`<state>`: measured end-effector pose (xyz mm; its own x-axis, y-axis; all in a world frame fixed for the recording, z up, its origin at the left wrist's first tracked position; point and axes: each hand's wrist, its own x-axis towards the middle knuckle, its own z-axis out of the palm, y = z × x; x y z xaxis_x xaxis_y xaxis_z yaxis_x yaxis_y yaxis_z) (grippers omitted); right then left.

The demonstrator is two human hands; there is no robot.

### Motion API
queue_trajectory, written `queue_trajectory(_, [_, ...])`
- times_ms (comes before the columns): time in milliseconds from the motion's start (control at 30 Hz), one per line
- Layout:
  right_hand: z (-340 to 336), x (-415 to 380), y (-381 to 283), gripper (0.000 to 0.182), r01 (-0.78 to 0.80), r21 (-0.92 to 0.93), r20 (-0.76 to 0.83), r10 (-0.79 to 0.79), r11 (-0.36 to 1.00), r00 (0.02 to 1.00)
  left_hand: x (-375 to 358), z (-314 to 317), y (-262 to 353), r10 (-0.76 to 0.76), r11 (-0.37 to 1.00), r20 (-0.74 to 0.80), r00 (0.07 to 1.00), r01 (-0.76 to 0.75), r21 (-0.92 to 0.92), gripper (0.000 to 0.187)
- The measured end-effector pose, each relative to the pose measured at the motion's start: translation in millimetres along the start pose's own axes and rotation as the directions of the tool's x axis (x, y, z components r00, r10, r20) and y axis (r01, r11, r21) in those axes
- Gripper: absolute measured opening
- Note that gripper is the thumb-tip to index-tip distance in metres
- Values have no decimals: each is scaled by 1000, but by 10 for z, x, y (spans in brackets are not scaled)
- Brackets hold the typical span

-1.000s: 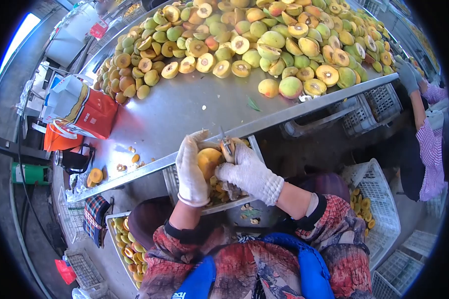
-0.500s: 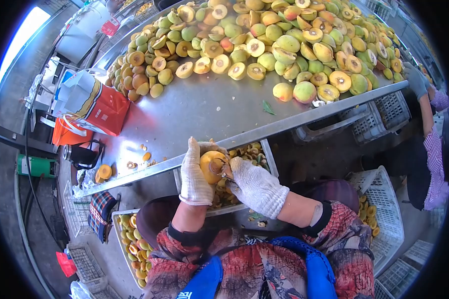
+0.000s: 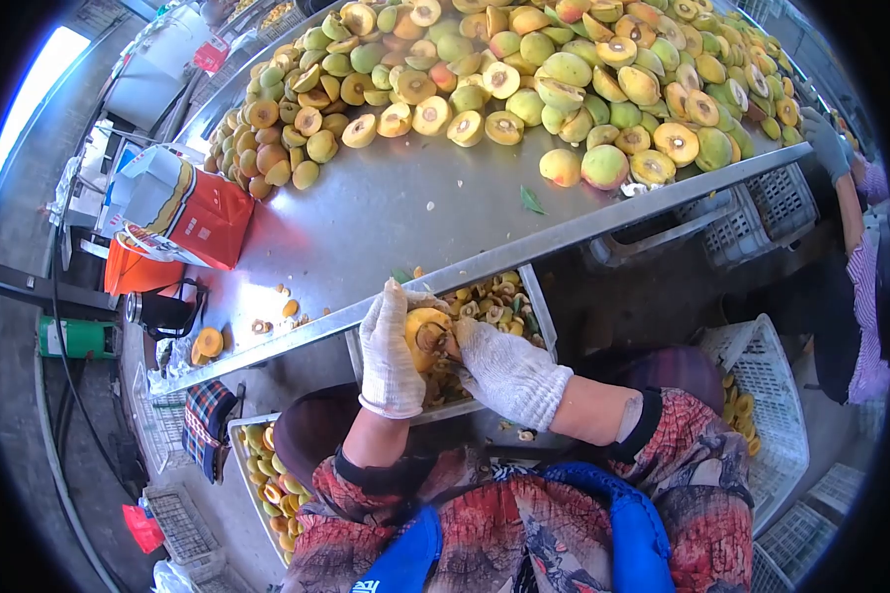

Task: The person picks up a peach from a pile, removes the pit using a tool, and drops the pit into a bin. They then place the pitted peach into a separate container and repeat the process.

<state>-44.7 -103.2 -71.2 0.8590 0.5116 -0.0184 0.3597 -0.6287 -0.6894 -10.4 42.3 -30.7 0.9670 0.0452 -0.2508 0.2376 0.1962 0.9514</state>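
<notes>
We see both gloved hands meeting just below the near edge of the steel table (image 3: 386,212). The left hand (image 3: 388,346) is wrapped around a halved peach (image 3: 423,331), cut face turned toward the right hand (image 3: 499,361), which is closed on a small pitting tool (image 3: 447,342) whose tip sits in the stone cavity. We judge the step in hand to be coring the half; the next move would call for a short scooping turn of the tool while the left hand keeps the fruit steady over the tray beneath.

That metal tray (image 3: 536,306), mounted under the table's near edge directly below the hands, holds stones and trimmings. A heap of peaches (image 3: 524,69), whole and halved, covers the far side of the table. At the table's left end stands a red-and-white bag (image 3: 183,208). A white crate (image 3: 761,395) near the person's right knee holds a few cut pieces, and a tray on the floor (image 3: 267,484) at the person's left holds finished halves. At the table's right end, a co-worker's gloved hand (image 3: 826,143) reaches toward the pile.
</notes>
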Motion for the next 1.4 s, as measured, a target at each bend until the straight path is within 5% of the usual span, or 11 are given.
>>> queue_trajectory(300, [39, 122, -106, 33, -68, 197, 0, 69, 978, 998, 85, -99, 104, -4, 973, 87, 996, -16, 231, 46])
queue_trajectory(367, [-139, 142, -188, 33, -58, 306, -103, 93, 950, 990, 148, -79, 232, -27, 987, 133, 991, 5, 160, 44])
queue_trajectory(467, [-235, 164, -207, 32, 138, 296, -311, -41, 945, 950, 89, 56, 565, 149, 937, 290, 945, -229, 265, 39])
queue_trajectory(533, [-316, 138, -313, 34, 171, 334, -342, -50, 927, 939, 42, 51, 535, 209, 957, 276, 938, -255, 141, 34])
queue_trajectory(700, [109, 147, -42, 38, 4, 269, -152, 38, 963, 988, 46, -53, 215, -22, 997, 186, 982, 7, 81, 24])
queue_trajectory(833, [173, 97, -38, 45, 54, 336, -157, 0, 940, 988, -14, -54, 186, 52, 969, 179, 982, -92, 227, 21])
queue_trajectory(933, [33, 59, -115, 47, -119, 366, 57, 105, 923, 993, -43, -57, 203, -10, 955, 185, 983, -46, 295, 20])
queue_trajectory(1133, [132, 28, -84, 45, 2, 344, -9, 2, 939, 1000, 16, -101, 275, -94, 903, 306, 947, -48, 427, 23])
queue_trajectory(1233, [123, 79, -61, 42, -72, 568, 86, 28, 820, 996, 178, -107, 324, -102, 821, 349, 931, -119, 559, 29])
queue_trajectory(1333, [-271, 105, -189, 37, -218, 824, 214, 70, 522, 974, 281, -26, 517, -98, 944, 464, 881, -66, 324, 44])
queue_trajectory(1400, [-447, 106, -247, 35, -158, 899, 144, 64, 409, 988, 218, 26, 602, -6, 967, 476, 879, -115, 225, 51])
